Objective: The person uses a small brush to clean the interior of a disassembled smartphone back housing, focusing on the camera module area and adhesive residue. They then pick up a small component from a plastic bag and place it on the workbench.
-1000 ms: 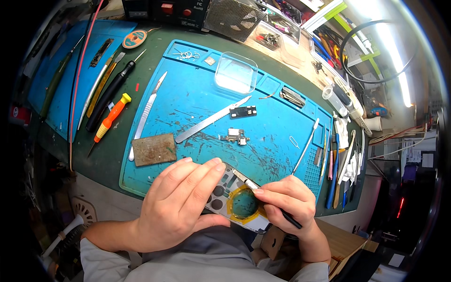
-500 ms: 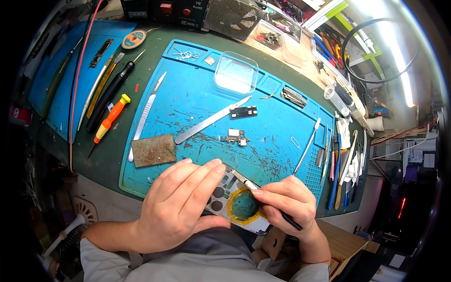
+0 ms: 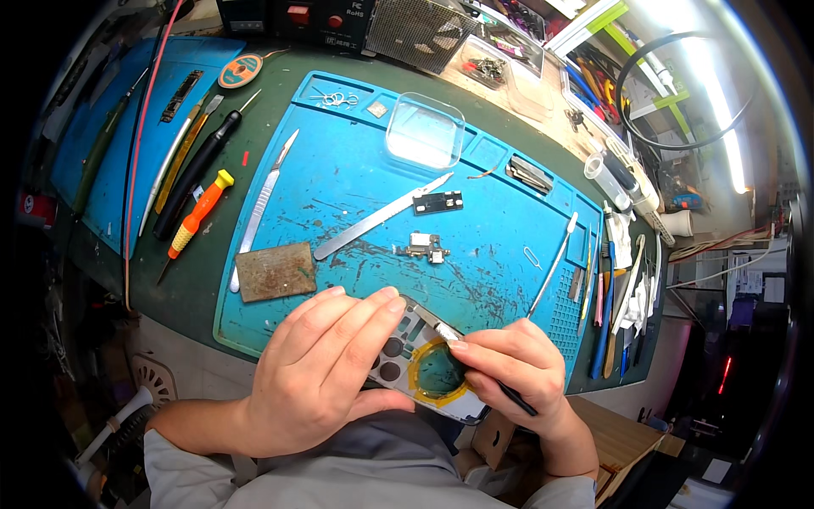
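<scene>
My left hand [image 3: 326, 373] is wrapped round a thin, flat phone-like frame [image 3: 454, 405], fingers over its far edge and thumb along its near edge. Yellow tape [image 3: 415, 383] rings a large round opening in it, through which dark teal shows. Two dark round spots lie beside the ring. Between thumb and fingers, my right hand [image 3: 521, 365] grips a knife-like tool [image 3: 444, 331] with a metal collar and black handle. Its thin tip lies over the frame, close to my left fingertips; whether it touches cannot be told.
On the blue mat [image 3: 356, 280] lie a scalpel [image 3: 259, 208], tweezers [image 3: 373, 220], a black part [image 3: 438, 202], a small circuit board [image 3: 424, 247] and a brown plate [image 3: 275, 271]. A clear box [image 3: 424, 127] stands farther back. Screwdrivers, including an orange one [image 3: 199, 216], lie left; several tools crowd the right edge.
My right hand and the knife-like tool have shifted slightly left and toward me. The left hand keeps its hold on the frame almost unmoved.
</scene>
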A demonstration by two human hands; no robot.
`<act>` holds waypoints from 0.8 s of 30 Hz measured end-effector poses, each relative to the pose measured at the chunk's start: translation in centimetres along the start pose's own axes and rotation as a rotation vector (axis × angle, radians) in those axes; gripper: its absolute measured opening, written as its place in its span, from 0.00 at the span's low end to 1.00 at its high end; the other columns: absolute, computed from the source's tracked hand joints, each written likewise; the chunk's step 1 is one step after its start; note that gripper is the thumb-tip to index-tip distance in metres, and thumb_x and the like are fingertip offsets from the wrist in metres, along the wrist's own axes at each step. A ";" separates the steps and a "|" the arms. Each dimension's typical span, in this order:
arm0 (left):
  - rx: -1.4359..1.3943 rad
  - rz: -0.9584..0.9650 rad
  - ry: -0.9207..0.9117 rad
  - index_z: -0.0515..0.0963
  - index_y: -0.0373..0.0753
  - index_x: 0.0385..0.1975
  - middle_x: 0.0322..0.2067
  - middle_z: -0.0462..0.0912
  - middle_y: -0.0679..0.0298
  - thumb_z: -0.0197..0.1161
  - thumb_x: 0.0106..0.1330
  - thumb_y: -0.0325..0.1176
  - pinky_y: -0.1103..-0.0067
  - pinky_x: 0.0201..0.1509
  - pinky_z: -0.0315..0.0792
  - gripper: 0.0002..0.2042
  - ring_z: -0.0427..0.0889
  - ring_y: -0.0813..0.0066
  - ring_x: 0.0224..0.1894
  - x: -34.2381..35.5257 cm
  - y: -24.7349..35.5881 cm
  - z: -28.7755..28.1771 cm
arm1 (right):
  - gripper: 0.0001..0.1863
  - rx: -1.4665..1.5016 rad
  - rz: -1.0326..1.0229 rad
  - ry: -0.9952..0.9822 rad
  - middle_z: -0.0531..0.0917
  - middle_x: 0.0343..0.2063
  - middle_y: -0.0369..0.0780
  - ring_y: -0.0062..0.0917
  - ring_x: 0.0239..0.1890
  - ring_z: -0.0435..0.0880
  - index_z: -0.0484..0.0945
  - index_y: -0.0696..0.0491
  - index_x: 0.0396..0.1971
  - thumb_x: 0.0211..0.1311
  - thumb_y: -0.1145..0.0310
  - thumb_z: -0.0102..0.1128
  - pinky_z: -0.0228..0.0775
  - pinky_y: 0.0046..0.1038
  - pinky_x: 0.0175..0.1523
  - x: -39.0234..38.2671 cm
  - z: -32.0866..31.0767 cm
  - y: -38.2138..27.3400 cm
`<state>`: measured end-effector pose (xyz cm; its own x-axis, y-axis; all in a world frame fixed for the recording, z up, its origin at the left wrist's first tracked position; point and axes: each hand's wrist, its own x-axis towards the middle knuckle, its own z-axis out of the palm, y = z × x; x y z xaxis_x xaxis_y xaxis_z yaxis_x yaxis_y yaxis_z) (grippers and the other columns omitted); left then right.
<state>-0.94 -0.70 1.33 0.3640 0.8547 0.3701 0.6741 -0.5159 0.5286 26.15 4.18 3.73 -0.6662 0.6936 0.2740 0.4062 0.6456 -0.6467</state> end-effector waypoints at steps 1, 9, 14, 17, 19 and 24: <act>-0.006 -0.010 0.002 0.75 0.28 0.66 0.62 0.83 0.53 0.73 0.59 0.57 0.61 0.67 0.76 0.42 0.80 0.57 0.59 0.0 0.1 0.0 | 0.26 -0.003 0.001 -0.004 0.91 0.43 0.38 0.25 0.31 0.81 0.89 0.55 0.53 0.49 0.81 0.76 0.69 0.27 0.35 0.1 0.0 -0.1; -0.003 -0.013 -0.004 0.76 0.28 0.66 0.61 0.83 0.53 0.73 0.60 0.57 0.62 0.67 0.76 0.42 0.80 0.57 0.59 0.0 0.0 -0.1 | 0.27 0.005 -0.013 0.015 0.91 0.43 0.38 0.25 0.30 0.81 0.89 0.55 0.53 0.48 0.81 0.76 0.69 0.26 0.34 -0.1 0.0 0.2; -0.007 0.004 -0.010 0.74 0.27 0.66 0.62 0.83 0.51 0.78 0.53 0.58 0.60 0.67 0.75 0.47 0.80 0.56 0.59 -0.1 -0.1 -0.1 | 0.26 0.008 -0.011 0.000 0.91 0.43 0.38 0.24 0.30 0.81 0.89 0.55 0.53 0.48 0.80 0.76 0.68 0.26 0.34 0.1 0.0 0.2; -0.008 0.002 -0.009 0.74 0.27 0.66 0.62 0.83 0.51 0.78 0.53 0.58 0.60 0.67 0.75 0.47 0.80 0.56 0.58 0.0 0.0 -0.1 | 0.26 0.001 -0.011 0.000 0.91 0.43 0.38 0.24 0.30 0.81 0.89 0.55 0.53 0.49 0.80 0.76 0.68 0.26 0.34 0.2 0.0 0.2; -0.005 0.001 -0.008 0.74 0.27 0.66 0.62 0.83 0.51 0.78 0.53 0.58 0.60 0.67 0.75 0.47 0.80 0.56 0.58 -0.1 0.0 -0.1 | 0.26 -0.002 0.002 -0.012 0.91 0.43 0.38 0.24 0.30 0.81 0.89 0.55 0.53 0.49 0.80 0.76 0.68 0.26 0.34 0.4 0.0 0.0; -0.008 0.004 -0.009 0.74 0.27 0.66 0.62 0.83 0.51 0.78 0.53 0.58 0.60 0.67 0.75 0.47 0.80 0.56 0.58 -0.1 -0.1 -0.1 | 0.26 -0.001 -0.012 0.009 0.91 0.43 0.38 0.24 0.30 0.80 0.89 0.55 0.53 0.49 0.80 0.76 0.68 0.26 0.33 0.1 0.1 0.2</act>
<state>-1.06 -0.74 1.34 0.3719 0.8533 0.3655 0.6676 -0.5194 0.5334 26.07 4.34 3.58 -0.6655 0.6887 0.2878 0.3992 0.6542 -0.6424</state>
